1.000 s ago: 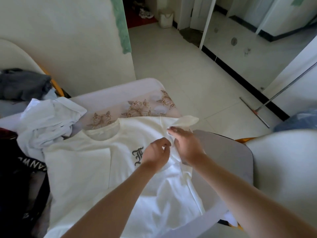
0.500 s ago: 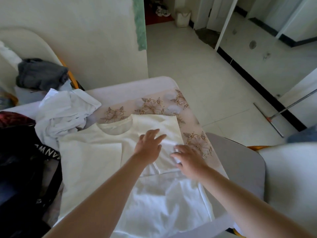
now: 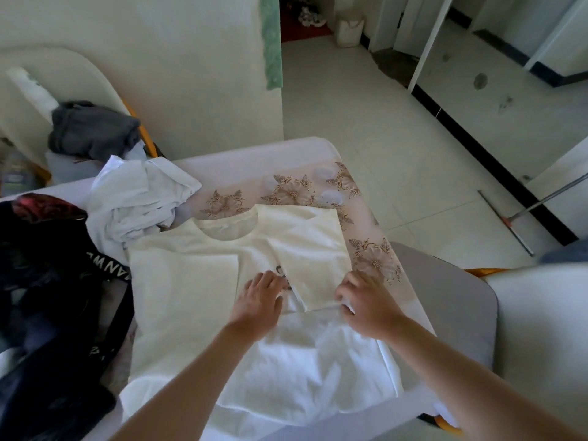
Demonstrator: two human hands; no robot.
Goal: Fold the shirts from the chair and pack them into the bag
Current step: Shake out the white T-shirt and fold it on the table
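Both hands now sit closer to table [image 3: 241, 157] near edge: left hand [image 3: 261, 297] flat on cream shirt [image 3: 184, 297], right hand [image 3: 366, 302] pinches its folded-over edge.

Both bare forearms enter from the lower edge and converge toward the centre, the left from the lower left and the right from the lower right. Left hand [image 3: 259, 297]: palm down, fingers straight and slightly spread, lying flat on the cream T-shirt [image 3: 184, 281]. Right hand [image 3: 366, 302]: palm down, knuckles raised, fingers [image 3: 345, 294] curled under. They appear to pinch the cloth's folded edge, though the fingertips are partly hidden. The hands lie near each other, not touching.
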